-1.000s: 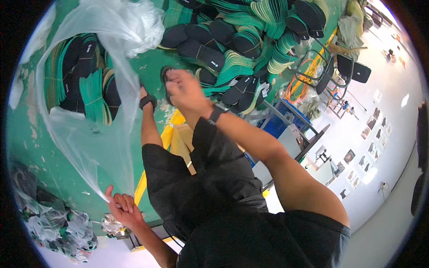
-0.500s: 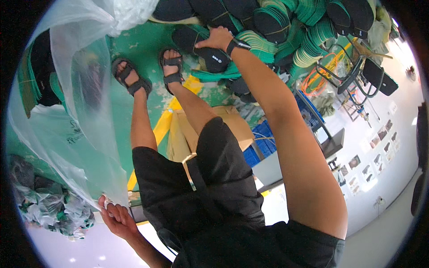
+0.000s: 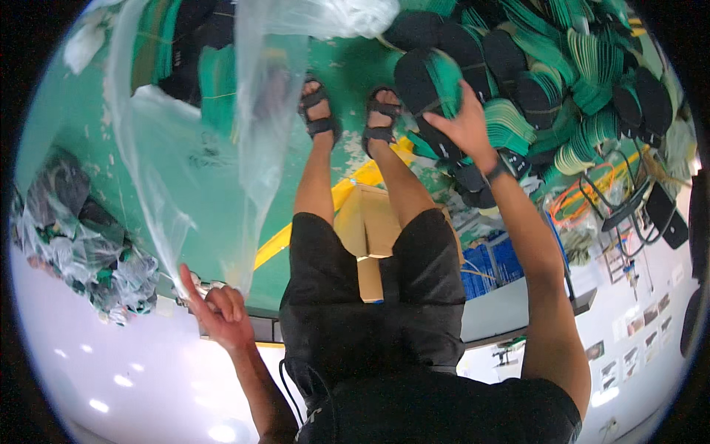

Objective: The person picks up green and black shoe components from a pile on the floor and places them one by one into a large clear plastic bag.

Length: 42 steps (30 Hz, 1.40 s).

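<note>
My left hand [image 3: 222,314] is closed on the gathered lower edge of a large clear plastic bag [image 3: 177,214], its index finger stretched along the film. The bag hangs open over the floor, with bundles of black and green insoles [image 3: 220,89] at its far end, seen partly through the film. My right hand [image 3: 466,126] grips a bundle of insoles [image 3: 418,85], black on the face and green along the edges, at the near side of a big pile. Thumb and fingers are spread around its side; some fingertips are hidden behind it.
Tied insole bundles [image 3: 592,66] are heaped at the far right. A cardboard box [image 3: 366,222] stands behind my legs, by a yellow floor line [image 3: 281,244]. Filled plastic bags [image 3: 81,237] lie at left. A black chair [image 3: 658,214] and orange hose [image 3: 573,203] are at right.
The view has swung left, so the scene sits farther right. My right hand has closed around the bundle and tilted it up from the pile. My left hand keeps its hold on the bag.
</note>
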### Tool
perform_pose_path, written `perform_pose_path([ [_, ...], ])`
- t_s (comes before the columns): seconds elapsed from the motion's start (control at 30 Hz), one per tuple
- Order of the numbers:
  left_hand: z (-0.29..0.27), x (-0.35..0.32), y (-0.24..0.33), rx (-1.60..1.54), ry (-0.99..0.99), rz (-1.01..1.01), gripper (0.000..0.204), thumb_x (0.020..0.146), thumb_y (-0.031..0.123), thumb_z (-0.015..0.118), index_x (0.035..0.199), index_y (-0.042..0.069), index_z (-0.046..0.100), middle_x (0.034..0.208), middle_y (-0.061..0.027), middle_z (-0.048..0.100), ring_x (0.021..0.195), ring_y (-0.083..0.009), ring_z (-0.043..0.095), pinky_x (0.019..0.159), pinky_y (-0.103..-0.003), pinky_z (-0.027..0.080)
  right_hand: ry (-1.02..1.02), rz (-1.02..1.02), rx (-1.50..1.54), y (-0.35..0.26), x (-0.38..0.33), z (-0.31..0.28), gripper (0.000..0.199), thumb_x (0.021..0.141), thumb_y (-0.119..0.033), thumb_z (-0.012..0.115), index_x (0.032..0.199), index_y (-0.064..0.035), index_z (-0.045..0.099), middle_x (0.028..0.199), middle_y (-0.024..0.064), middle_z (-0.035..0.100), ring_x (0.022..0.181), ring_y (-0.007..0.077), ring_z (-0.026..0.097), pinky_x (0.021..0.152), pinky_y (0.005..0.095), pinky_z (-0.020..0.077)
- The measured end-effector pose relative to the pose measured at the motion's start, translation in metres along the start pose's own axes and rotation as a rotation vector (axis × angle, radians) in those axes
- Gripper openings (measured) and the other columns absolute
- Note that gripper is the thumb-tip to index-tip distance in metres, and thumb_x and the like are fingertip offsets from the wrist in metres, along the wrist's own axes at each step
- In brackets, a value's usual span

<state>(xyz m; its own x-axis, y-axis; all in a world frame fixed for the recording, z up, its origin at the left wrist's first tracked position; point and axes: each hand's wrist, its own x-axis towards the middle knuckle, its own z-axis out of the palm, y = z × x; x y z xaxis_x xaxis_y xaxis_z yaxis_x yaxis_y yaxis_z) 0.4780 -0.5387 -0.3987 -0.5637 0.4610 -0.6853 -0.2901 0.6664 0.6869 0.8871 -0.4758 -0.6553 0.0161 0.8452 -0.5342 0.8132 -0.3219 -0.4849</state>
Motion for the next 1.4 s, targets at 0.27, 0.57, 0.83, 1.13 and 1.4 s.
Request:
perform_pose_path([
  [0.27, 0.019, -0.004, 0.032, -0.314, -0.141, -0.084, 0.050, 0.101, 0.033, 0.032, 0.147, 0.018, 0.017, 0.049, 0.0047, 0.025, 0.038, -0.0041, 0.021, 0.035, -0.018, 0.020, -0.192, -0.739, 0.025, -0.280, 0.012, -0.081, 0.095, 0.055, -0.033, 0.081, 0.135, -0.0053, 0.038, 0.114, 0.0205, 0.050, 0.107, 0.0335, 0.047, 0.092, 0.0429, 0.0374],
  [0.57, 0.025, -0.004, 0.039, -0.269, -0.164, 0.054, 0.050, 0.101, 0.028, 0.033, 0.145, 0.009, 0.019, 0.049, 0.0037, 0.028, 0.037, -0.0038, 0.021, 0.037, -0.019, 0.020, -0.124, -1.369, -0.236, -0.386, 0.077, 0.090, 0.019, 0.067, -0.024, 0.060, 0.081, -0.0121, 0.066, 0.102, 0.0080, 0.059, 0.106, 0.0272, 0.049, 0.088, 0.0443, 0.0356],
  [0.83, -0.063, 0.028, 0.017, -0.357, -0.190, -0.149, 0.022, 0.095, 0.021, 0.049, 0.090, 0.000, 0.054, 0.052, 0.0031, 0.029, 0.043, -0.0048, 0.023, 0.041, -0.022, 0.019, 0.167, 0.025, 0.213, -0.116, 0.048, 0.042, 0.042, 0.074, -0.023, 0.067, 0.106, 0.0033, 0.058, 0.112, 0.0208, 0.057, 0.105, 0.0366, 0.052, 0.091, 0.0414, 0.0427],
  [1.13, -0.002, 0.020, 0.003, -0.005, -0.265, -0.262, 0.024, 0.096, 0.020, 0.048, 0.104, -0.003, 0.052, 0.050, 0.0043, 0.026, 0.039, -0.0048, 0.023, 0.039, -0.022, 0.020, 0.581, 0.174, -0.273, 0.127, 0.028, -0.026, 0.057, 0.067, -0.010, 0.066, 0.116, 0.0052, 0.041, 0.104, 0.0225, 0.047, 0.100, 0.0394, 0.044, 0.088, 0.0463, 0.0378],
  [1.4, 0.047, 0.013, -0.007, 0.116, -0.183, -0.203, 0.023, 0.093, 0.017, 0.052, 0.105, -0.002, 0.054, 0.059, 0.0038, 0.032, 0.054, -0.0055, 0.033, 0.051, -0.022, 0.027, 0.468, 0.453, -0.027, 0.174, 0.002, -0.096, 0.049, 0.075, -0.016, 0.065, 0.116, 0.0006, 0.043, 0.099, 0.0176, 0.056, 0.096, 0.0352, 0.053, 0.078, 0.0430, 0.0453],
])
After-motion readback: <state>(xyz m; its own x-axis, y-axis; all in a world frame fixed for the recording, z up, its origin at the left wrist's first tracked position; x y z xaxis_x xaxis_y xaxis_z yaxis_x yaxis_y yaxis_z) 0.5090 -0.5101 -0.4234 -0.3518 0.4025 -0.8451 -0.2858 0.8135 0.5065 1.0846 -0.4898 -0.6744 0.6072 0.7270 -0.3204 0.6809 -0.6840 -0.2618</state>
